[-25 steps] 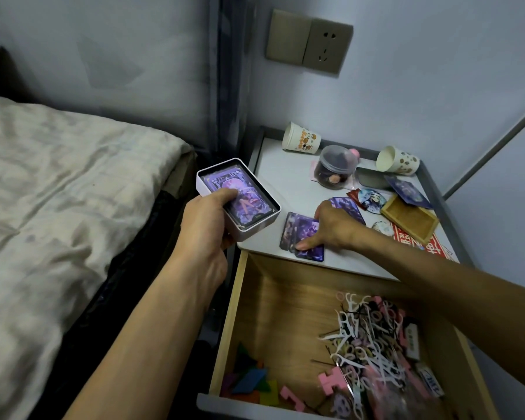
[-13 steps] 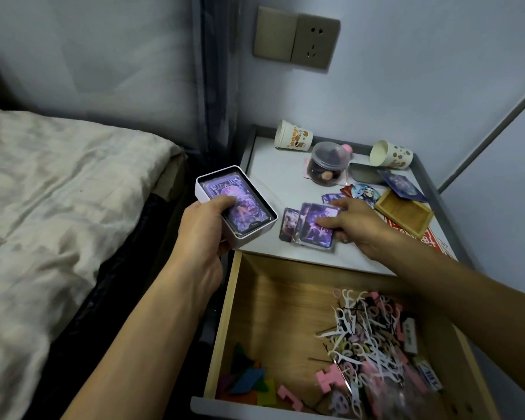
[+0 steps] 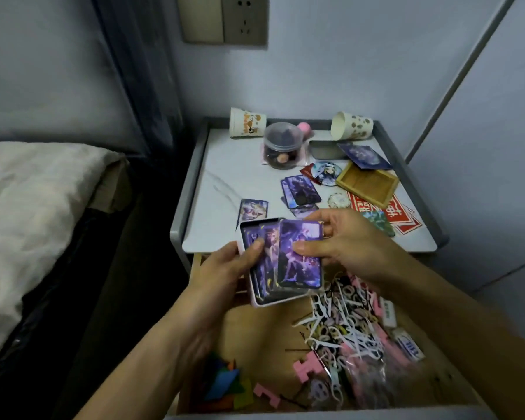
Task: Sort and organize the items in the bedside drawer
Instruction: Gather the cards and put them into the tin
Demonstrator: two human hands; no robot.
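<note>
Both hands have met above the back edge of the open drawer (image 3: 255, 328). The right hand (image 3: 346, 241) has lifted a purple card (image 3: 297, 271) off the nightstand (image 3: 225, 183) and pinches it, thumb on its face, over the tin (image 3: 270, 301). The left hand (image 3: 225, 268) grips the tin from the side (thumb across the cards inside). Another card (image 3: 253, 210) lies on the nightstand just behind.

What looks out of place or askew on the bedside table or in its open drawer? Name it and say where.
The orange-printed paper cup and the brown-spotted paper cup lie tipped on their sides at the back of the white tabletop. In the wooden drawer, white floss picks and hair loops sit in a tangled heap.
</note>
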